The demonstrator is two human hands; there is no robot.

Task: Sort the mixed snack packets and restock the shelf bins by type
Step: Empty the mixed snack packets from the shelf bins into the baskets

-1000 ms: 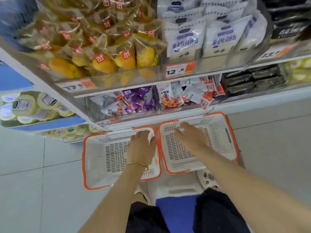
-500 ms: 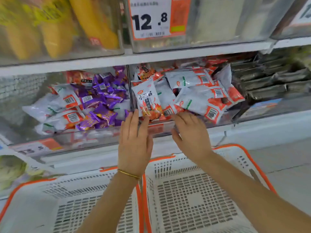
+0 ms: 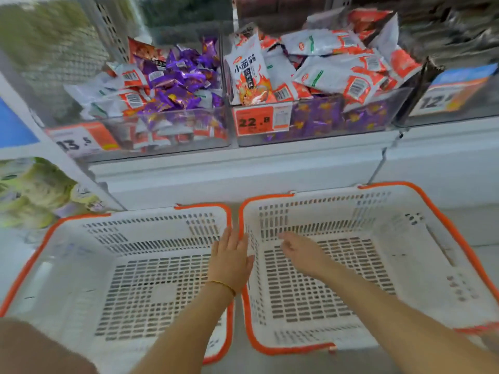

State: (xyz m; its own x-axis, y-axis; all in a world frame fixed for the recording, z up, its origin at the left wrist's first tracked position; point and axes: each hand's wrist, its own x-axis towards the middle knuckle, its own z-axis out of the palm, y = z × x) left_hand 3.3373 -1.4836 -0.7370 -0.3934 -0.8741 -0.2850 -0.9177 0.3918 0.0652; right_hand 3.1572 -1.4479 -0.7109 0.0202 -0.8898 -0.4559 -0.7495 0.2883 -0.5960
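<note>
**Sorting not yet begun: both hands bare over the 2 baskets**

Head view: 2 white baskets stand side by side on the floor below the shelf (image 3: pixel 243 168). The left basket (image 3: pixel 81 217) and the right basket (image 3: pixel 432 195) show only their slotted bottoms.

The left hand (image 3: pixel 232 263) lies flat, fingers straight and close together, over the 2 inner rims. The right hand (image 3: pixel 302 255) hangs over the right basket, fingers loosely spread and blurred. Neither holds anything.

The packets are all up on the shelf. In the left bin (image 3: pixel 189 122), purple packets (image 3: pixel 183 76) are jumbled with white-and-orange ones. In the right bin (image 3: pixel 324 125), white-and-orange packets (image 3: pixel 337 74) lie on top and purple ones show through the clear front, beside a 22.8 price tag (image 3: pixel 259 121).

This looks like the opening step, with both bins still mixed. The next move probably calls for reaching up to a bin and taking out 1 type, so that each basket collects a single kind.
</note>
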